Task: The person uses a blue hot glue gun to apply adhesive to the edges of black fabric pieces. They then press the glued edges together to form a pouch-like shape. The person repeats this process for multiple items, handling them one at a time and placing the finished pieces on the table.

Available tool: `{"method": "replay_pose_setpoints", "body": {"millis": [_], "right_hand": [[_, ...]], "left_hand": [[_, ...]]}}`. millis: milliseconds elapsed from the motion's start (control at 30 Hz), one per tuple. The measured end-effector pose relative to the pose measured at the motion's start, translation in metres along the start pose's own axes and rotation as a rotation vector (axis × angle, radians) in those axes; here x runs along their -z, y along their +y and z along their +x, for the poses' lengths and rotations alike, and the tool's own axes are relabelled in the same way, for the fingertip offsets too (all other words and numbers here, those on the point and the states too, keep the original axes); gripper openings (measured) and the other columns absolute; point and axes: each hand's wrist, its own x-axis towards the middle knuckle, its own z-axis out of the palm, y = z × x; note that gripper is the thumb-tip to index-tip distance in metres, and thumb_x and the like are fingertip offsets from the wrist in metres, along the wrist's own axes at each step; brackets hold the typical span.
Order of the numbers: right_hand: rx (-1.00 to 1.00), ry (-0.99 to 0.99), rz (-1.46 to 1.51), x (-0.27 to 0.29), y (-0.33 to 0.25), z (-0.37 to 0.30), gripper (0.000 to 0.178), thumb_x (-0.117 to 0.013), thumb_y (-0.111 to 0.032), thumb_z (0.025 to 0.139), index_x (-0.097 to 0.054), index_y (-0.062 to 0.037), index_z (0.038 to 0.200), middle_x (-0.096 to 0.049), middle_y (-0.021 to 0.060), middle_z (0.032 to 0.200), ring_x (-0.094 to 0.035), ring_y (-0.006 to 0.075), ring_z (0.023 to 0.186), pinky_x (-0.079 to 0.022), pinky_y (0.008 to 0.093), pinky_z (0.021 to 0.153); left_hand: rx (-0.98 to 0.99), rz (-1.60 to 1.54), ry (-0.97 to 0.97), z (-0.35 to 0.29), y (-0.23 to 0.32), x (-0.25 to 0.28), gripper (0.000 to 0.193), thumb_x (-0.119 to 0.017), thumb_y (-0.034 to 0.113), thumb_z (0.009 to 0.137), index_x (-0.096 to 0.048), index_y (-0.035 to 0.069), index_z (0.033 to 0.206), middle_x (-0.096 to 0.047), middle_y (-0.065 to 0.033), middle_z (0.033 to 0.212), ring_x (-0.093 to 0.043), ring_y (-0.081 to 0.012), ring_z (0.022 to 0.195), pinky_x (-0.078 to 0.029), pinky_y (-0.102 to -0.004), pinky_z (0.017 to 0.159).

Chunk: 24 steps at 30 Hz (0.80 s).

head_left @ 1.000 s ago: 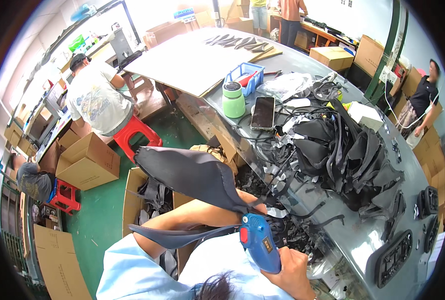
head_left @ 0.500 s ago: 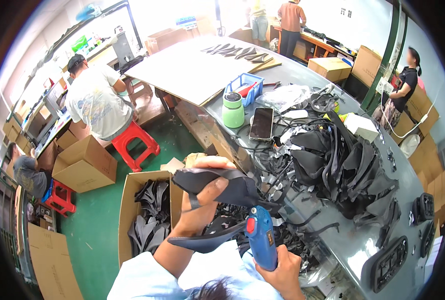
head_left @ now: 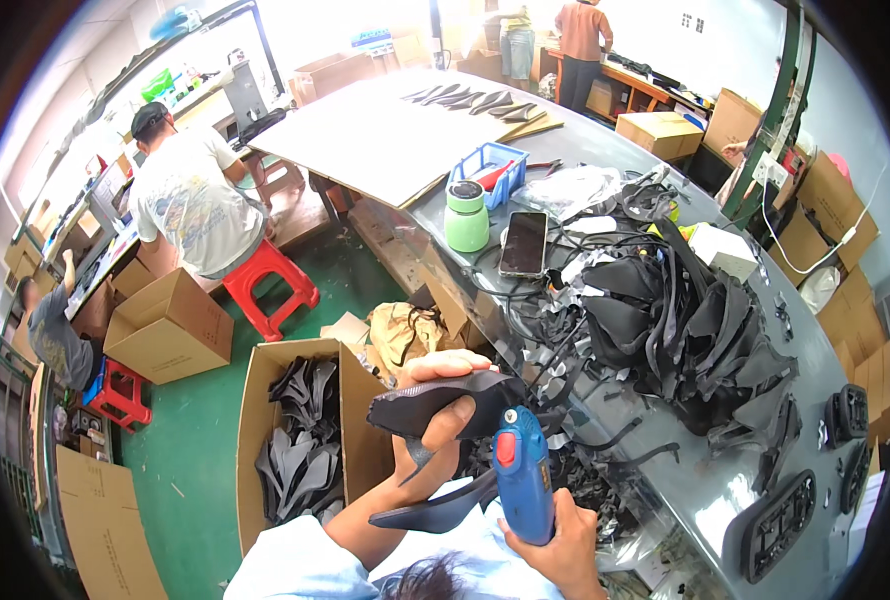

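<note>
My left hand is closed on a curved black padded piece, its thumb pressed on the near face. A lower lobe of the same dark material hangs below, beside my wrist. My right hand is wrapped round the lower end of a blue handheld power tool with a red button, held upright. The tool's head is against or just in front of the right end of the black piece; its working tip is hidden. A cardboard box of similar black pieces stands left of my left hand.
A large heap of black pieces and straps lies on the grey table. Near it are a phone, a green bottle and a blue basket. A person sits on a red stool at the far left.
My left hand has shifted right and down with the black piece, closer to the tool. The tool has barely moved. At the right, a standing person has gone mostly behind the post.
</note>
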Motion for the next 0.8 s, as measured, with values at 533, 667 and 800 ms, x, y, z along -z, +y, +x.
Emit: {"method": "replay_pose_setpoints", "body": {"millis": [533,667,800], "right_hand": [[0.114,0.102,-0.339,0.003,0.004,-0.002,0.04,-0.078,-0.017,0.054,-0.049,-0.0029,0.077,-0.052,0.012,0.058,-0.055,0.0309,0.051,-0.042,0.0389,0.05],[0.148,0.066,-0.291,0.006,0.001,-0.001,0.038,-0.08,-0.018,0.057,-0.049,-0.0029,0.073,-0.051,0.0087,0.056,-0.053,0.0276,0.048,-0.042,0.0368,0.048],[0.144,0.024,-0.182,0.007,0.001,-0.002,0.039,-0.08,-0.019,0.057,-0.05,-0.0018,0.073,-0.052,0.009,0.057,-0.054,0.0271,0.048,-0.042,0.0364,0.048]], "left_hand": [[0.476,0.353,-0.16,0.015,0.039,-0.003,0.035,-0.053,0.0,0.077,-0.051,0.001,0.111,-0.056,-0.0058,0.1,-0.052,-0.0123,0.095,-0.041,-0.0258,0.086],[0.55,0.403,-0.374,0.022,0.042,0.006,0.04,-0.05,-0.004,0.077,-0.048,0.003,0.116,-0.058,-0.006,0.104,-0.053,-0.0126,0.098,-0.041,-0.0272,0.088],[0.67,0.408,-0.489,0.025,0.047,0.005,0.04,-0.05,-0.003,0.076,-0.048,0.004,0.116,-0.061,-0.0071,0.105,-0.056,-0.0145,0.101,-0.042,-0.0295,0.091]]}}
